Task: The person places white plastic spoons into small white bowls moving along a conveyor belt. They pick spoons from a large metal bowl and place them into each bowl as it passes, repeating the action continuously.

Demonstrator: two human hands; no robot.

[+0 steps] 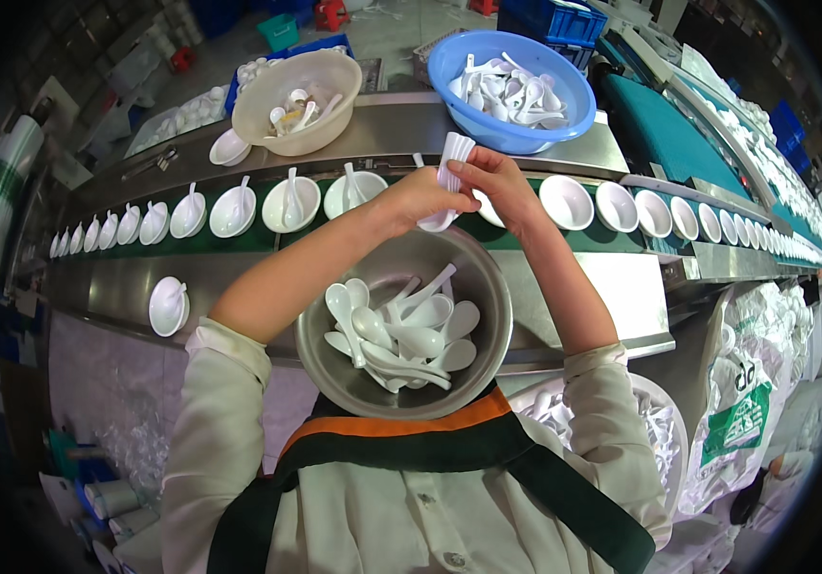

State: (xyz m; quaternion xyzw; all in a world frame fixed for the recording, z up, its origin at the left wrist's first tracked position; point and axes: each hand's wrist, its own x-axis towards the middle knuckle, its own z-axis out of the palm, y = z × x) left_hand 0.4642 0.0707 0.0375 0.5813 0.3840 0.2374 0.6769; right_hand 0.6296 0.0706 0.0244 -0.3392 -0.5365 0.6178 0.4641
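Observation:
My left hand [414,199] is closed around a stack of white spoons [447,179], held upright over the green conveyor belt [239,240]. The fingers of my right hand [491,179] pinch the same stack near its handles. Just below my hands, a steel bowl [497,316] holds a loose heap of white spoons [418,337]. On the belt stands a row of small white bowls. Those to the left, such as this white bowl [274,208], each have a spoon inside; those to the right, such as this white bowl [566,203], show none. My hands partly hide the bowls behind them.
Behind the belt, a cream basin [346,72] and a blue basin [440,72] hold spoons. One small bowl with a spoon [168,307] sits on the near steel ledge at left. Another basin of spoons [673,402] is by my right elbow. A teal conveyor [669,136] runs at upper right.

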